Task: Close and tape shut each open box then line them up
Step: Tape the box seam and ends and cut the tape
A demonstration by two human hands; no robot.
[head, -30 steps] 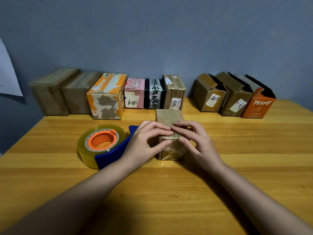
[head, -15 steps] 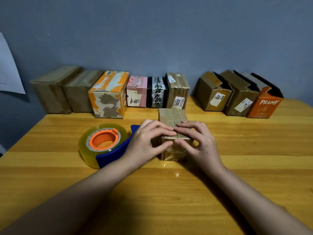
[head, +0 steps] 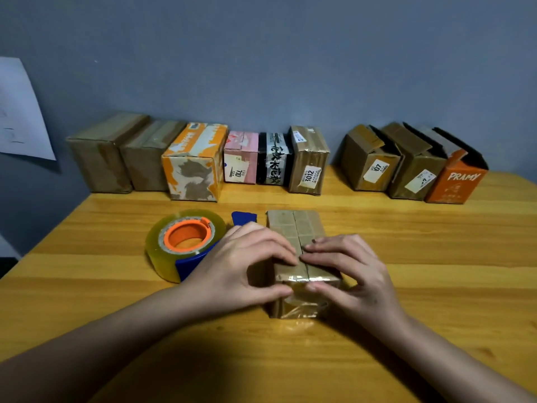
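Observation:
A small brown box lies on the wooden table in front of me, flaps closed, with clear tape over its near end. My left hand and my right hand grip it from either side: fingertips meet on the top seam, thumbs press the taped front face. A clear tape roll with an orange core sits in a blue dispenser just left of the box, touching my left hand. Three open boxes stand at the back right: two brown ones and an orange one.
Several closed boxes stand in a row along the blue-grey wall at the back left. A gap separates that row from the open boxes. A white sheet of paper hangs on the left wall. The table's left edge runs diagonally beside the tape.
Both hands stay on the small box, and their fingertips have slid a little toward its near end. The view has tipped, so everything sits lower in frame.

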